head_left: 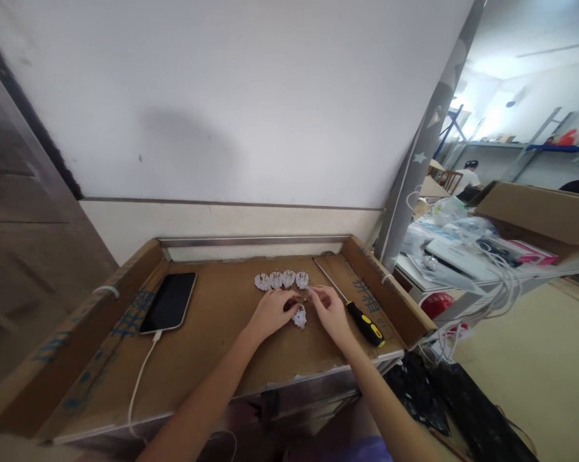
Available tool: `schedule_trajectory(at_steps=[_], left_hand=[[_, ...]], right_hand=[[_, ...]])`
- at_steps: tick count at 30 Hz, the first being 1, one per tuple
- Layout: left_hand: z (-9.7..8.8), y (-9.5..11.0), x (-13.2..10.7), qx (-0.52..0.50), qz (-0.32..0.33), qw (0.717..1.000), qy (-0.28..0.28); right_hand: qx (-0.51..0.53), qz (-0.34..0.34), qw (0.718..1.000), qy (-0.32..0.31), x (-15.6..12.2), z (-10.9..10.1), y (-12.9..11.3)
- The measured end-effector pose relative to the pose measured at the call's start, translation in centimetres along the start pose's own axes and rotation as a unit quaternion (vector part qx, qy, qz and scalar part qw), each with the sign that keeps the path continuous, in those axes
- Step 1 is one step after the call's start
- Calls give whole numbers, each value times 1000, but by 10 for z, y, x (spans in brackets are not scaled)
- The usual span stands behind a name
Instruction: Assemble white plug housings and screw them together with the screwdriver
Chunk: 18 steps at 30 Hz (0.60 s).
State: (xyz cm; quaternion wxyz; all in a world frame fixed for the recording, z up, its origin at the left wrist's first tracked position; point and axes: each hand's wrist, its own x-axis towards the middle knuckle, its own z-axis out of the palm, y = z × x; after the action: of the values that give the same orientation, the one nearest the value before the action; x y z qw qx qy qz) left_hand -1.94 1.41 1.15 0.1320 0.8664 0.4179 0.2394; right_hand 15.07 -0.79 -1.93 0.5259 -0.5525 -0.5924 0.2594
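Brown cardboard (pixel 219 340) covers the surface (pixel 318 375) before you, with raised sides at nine and three o'clock. Both your hands are near its middle: your left hand (pixel 272 314) has thumb and fingers drawn close together, and your right hand (pixel 331 316) faces it with fingertips narrowly bent. Something small lies between them, too tiny to make out, and you cannot tell from this view which hand grips it. Just below your fingertips, at six o'clock, lies one white plug (pixel 299 317), beside your left thumb. At eleven o'clock from your hands, four plugs (pixel 276 279) stand in a row, prongs up. Your screwdriver (pixel 366 324) lies at three o'clock, its black-and-yellow handle towards five and its shaft towards eleven. At nine o'clock rests a phone (pixel 170 301), screen dark, with a white cable (pixel 142 378) plugged into its near end.
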Motion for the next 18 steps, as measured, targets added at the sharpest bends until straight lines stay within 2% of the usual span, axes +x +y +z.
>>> schedule_trajectory(at_steps=[8,14,18], left_hand=[[0,-3,-1,-42,-6,998,44],[2,-3,1,-35,-7,999,35],[6,-5,13,-58,20,998,9]], right_hand=[[1,-29,998,51,0,10,-1],[10,-6,993,117,-4,9,-6],[0,4,992,128,-4,8,-9]])
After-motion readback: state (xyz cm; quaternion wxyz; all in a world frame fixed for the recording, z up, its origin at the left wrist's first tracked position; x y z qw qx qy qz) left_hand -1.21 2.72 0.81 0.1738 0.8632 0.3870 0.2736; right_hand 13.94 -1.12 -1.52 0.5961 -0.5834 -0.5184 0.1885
